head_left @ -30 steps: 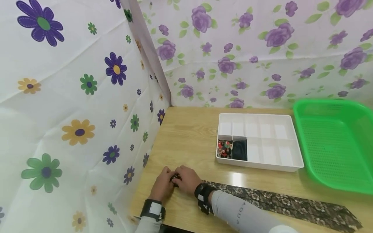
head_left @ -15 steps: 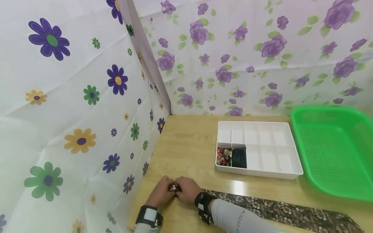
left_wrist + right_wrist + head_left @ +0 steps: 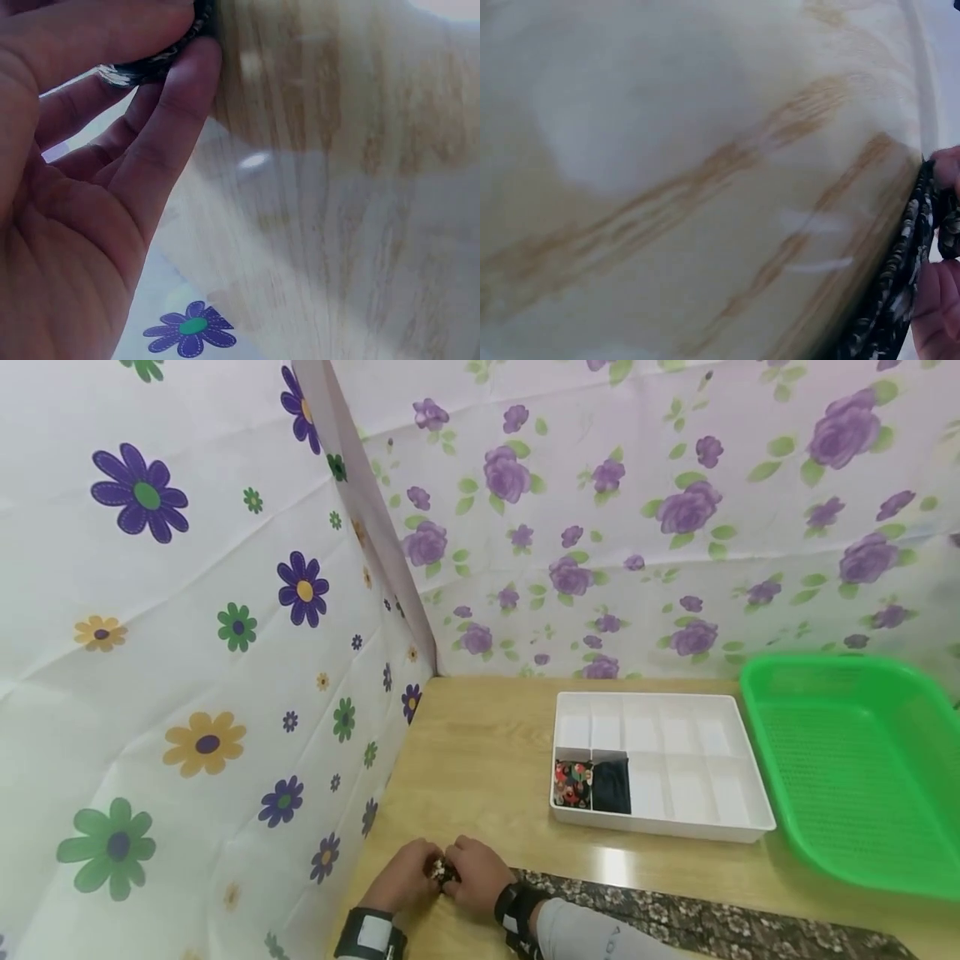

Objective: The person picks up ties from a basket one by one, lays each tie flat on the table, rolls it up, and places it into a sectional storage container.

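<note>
A dark floral necktie lies stretched across the table's front, its wide pointed end at the right. Its other end is a small roll between both hands. My left hand pinches this roll from the left; the left wrist view shows its thumb and fingertips on the roll's dark edge. From the right, my right hand pinches the same roll, and its forearm passes over the tie. At the right wrist view's edge, the tie's band runs up to fingers, mostly cut off.
A white divided tray stands behind the tie; two of its compartments hold a folded colourful patterned cloth and a folded dark cloth. Right of it sits a green plastic basket. Flowered sheets enclose the wooden table left and back.
The head view has tilted upward, so table and hands appear lower in it. Both hands stay at the tie's rolled end, and the roll has turned a little between the fingers.
</note>
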{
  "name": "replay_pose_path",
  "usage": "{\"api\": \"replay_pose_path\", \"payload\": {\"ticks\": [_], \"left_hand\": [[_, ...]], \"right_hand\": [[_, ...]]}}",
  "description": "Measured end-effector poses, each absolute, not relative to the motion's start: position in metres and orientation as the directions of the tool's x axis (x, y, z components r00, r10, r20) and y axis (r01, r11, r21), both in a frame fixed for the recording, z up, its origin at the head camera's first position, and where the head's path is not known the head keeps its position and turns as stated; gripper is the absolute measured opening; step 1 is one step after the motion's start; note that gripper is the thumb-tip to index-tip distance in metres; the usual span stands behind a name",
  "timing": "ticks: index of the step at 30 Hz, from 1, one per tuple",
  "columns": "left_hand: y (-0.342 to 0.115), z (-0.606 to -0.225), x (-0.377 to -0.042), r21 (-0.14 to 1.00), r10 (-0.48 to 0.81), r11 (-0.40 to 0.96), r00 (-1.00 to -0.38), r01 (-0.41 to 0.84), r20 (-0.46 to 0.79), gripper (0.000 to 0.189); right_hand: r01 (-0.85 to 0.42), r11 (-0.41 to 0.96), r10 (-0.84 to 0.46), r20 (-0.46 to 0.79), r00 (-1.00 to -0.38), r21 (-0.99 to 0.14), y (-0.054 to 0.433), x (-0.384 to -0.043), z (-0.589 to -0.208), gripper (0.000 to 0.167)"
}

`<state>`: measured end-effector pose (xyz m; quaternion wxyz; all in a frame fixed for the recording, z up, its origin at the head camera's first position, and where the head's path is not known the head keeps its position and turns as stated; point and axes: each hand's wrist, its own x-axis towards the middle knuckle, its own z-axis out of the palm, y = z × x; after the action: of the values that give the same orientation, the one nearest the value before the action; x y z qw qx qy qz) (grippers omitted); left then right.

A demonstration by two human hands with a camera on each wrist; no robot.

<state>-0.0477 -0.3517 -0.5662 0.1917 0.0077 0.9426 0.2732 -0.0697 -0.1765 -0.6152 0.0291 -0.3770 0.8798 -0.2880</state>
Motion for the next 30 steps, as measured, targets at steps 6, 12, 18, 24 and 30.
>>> {"api": "replay_pose_path", "payload": {"ticks": [6,12,18,24,30], "left_hand": [[-0.351,-0.564,-0.041,0.524,0.1,0.84,-0.909,-0.141,-0.406,0.027],[-0.351,-0.56,-0.039,0.533,0.121,0.836,-0.905,-0.128,-0.407,0.028],[-0.347,-0.559,-0.039,0.583,0.153,0.799,-0.89,-0.144,-0.43,0.03],[-0.344,-0.56,-0.042,0.6,0.144,0.785,-0.897,-0.153,-0.417,0.026],[-0.342,-0.563,-0.045,0.594,0.139,0.795,-0.915,-0.124,-0.378,0.021]], "right_hand": [[-0.672,0.56,-0.69,0.176,-0.702,-0.485,-0.182,-0.06,-0.622,0.024],[-0.647,0.584,-0.69,0.12,-0.714,-0.49,-0.183,-0.058,-0.615,0.019],[-0.693,0.59,-0.709,0.146,-0.691,-0.416,-0.182,-0.057,-0.615,0.014],[-0.738,0.572,-0.736,0.174,-0.654,-0.358,-0.178,-0.065,-0.617,0.014],[-0.742,0.543,-0.759,0.148,-0.634,-0.393,-0.175,-0.077,-0.613,0.017]]}}
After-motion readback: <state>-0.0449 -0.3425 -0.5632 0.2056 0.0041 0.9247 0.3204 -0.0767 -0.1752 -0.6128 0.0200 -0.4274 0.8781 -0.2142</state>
